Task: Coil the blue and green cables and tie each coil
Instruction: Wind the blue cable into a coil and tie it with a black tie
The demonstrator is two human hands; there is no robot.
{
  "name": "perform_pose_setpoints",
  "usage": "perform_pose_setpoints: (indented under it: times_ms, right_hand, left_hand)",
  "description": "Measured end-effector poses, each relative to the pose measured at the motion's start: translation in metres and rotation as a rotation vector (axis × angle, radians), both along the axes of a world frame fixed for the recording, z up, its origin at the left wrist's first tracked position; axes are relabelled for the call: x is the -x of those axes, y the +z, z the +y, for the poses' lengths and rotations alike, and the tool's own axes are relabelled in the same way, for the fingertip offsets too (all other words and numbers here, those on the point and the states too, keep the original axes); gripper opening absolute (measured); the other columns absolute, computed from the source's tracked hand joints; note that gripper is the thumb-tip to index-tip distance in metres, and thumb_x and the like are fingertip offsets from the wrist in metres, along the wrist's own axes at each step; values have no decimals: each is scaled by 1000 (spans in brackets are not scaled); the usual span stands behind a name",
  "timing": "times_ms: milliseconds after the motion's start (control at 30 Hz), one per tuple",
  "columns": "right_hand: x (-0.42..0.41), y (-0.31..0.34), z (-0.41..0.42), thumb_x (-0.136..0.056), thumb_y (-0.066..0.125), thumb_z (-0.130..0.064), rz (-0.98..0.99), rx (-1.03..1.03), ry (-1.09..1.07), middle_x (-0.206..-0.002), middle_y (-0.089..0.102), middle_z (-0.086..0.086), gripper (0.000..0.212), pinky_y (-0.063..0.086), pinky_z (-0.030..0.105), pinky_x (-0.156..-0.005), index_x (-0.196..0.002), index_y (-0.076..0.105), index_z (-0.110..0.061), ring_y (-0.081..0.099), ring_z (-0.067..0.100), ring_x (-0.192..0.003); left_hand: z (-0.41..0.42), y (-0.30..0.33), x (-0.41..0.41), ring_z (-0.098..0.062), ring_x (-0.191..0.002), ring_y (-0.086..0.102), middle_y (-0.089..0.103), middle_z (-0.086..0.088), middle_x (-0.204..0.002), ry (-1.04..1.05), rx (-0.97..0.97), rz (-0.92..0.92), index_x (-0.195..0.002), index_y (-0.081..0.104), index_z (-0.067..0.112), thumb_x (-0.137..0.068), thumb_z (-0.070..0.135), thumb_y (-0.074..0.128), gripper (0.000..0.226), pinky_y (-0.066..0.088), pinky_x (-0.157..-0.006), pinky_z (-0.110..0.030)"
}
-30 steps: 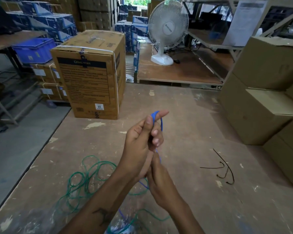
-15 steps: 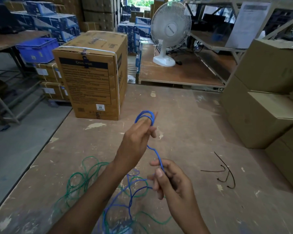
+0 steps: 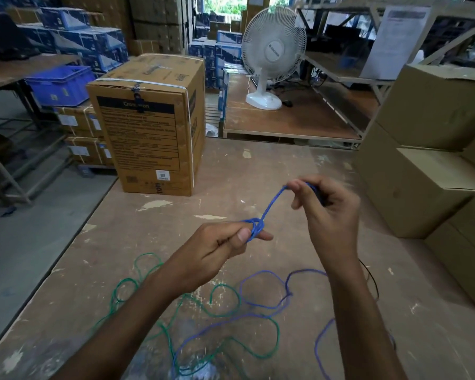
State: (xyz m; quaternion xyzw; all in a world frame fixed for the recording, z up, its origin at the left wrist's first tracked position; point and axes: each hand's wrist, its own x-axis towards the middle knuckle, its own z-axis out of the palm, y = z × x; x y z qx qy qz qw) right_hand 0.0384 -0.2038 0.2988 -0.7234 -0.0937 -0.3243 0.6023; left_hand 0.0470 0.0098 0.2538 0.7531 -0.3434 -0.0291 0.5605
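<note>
The blue cable (image 3: 272,202) is pinched taut above the table between the left hand (image 3: 217,249), clamped on small loops, and the right hand (image 3: 327,215). Loose slack is tangled with the green cable (image 3: 222,311) on the scuffed wooden table (image 3: 258,171). A printed carton (image 3: 148,124), plain boxes (image 3: 422,133) and a white fan (image 3: 273,56) are seen beyond.

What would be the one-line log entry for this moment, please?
stage: coiling blue cable | left hand: grips small coil | right hand: pinches strand, pulled taut | green cable: loose on table, untouched
</note>
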Motion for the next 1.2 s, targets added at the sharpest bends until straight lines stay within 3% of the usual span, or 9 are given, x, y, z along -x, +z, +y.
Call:
perform_pose_setpoints:
  times_ms: [133, 267, 433, 500, 733, 833, 933, 1067, 1200]
  right_hand:
    - [-37, -18, 3, -88, 80, -7, 29, -98, 94, -72, 73, -4, 8, 50, 19, -64, -84, 74, -12, 64, 7, -60]
    - [-34, -60, 18, -96, 66, -31, 83, 5, 219, -76, 65, 23, 15, 47, 39, -69, -85, 75, -26, 58, 17, -67]
    - [14, -109, 45, -109, 49, -35, 116, 316, 215, -65, 57, -5, 20, 45, 26, -61, -100, 66, -43, 53, 6, -58]
    - [37, -120, 55, -110, 45, -42, 144, 357, 163, -68, 57, -4, 17, 50, 36, -60, -110, 61, -43, 57, 13, -58]
    - [80, -132, 70, -100, 55, -49, 351, -93, 169, -58, 52, -1, 29, 47, 45, -48, -112, 70, -27, 51, 16, -45]
    - [93, -123, 67, -102, 59, -41, 410, -70, 208, -61, 58, 2, 18, 39, 27, -55, -114, 69, -33, 47, 10, -50]
    - [105, -115, 50, -106, 58, -34, 443, 126, 145, -63, 65, 2, 13, 46, 29, -59, -109, 66, -43, 57, 7, -53]
    - [112, -95, 21, -102, 50, -47, 246, 558, -189, -71, 62, -25, 15, 50, 17, -59, -105, 64, -52, 58, -9, -58]
    - [120, -65, 13, -105, 54, -37, -1, 596, -183, -83, 62, -19, 22, 52, 25, -61, -103, 75, -40, 64, 0, -68]
  left_hand:
    - [5, 17, 14, -18, -64, 33, 31, -3, -71, -70, 130, 51, -125, 75, 14, -111, 28, 38, 42, 33, -64, -26]
    - [6, 26, 18, -23, -62, 31, 31, -3, -68, -54, 290, 41, -124, 73, 5, -111, 29, 37, 45, 29, -59, -39]
    - [-9, 34, 23, -13, -58, 30, 42, 13, -65, -52, 598, 180, -123, 63, -18, -110, 33, 38, 58, 27, -58, -37]
    - [-17, 39, 20, -12, -56, 29, 35, 7, -64, 22, 680, 210, -120, 74, -1, -105, 39, 42, 53, 29, -56, -32]
    - [-30, 54, 1, -7, -57, 31, 31, 6, -65, 240, 792, 187, -126, 72, 11, -111, 37, 39, 45, 37, -58, -22]
    - [-25, 48, -16, -7, -62, 37, 37, 8, -68, 377, 711, 91, -135, 66, 19, -114, 33, 34, 40, 40, -64, -26]
    - [-20, 32, -28, -11, -73, 45, 46, 4, -77, 499, 467, -31, -144, 57, 22, -115, 30, 34, 38, 43, -72, -32]
    - [-10, 5, -34, -14, -71, 51, 58, -3, -80, 522, 166, -108, -110, 59, 40, -113, 38, 35, 24, 48, -73, -46]
    - [-16, -14, -17, -9, -72, 57, 62, 14, -81, 497, -57, -162, -95, 64, 21, -114, 30, 41, 31, 46, -73, -31]
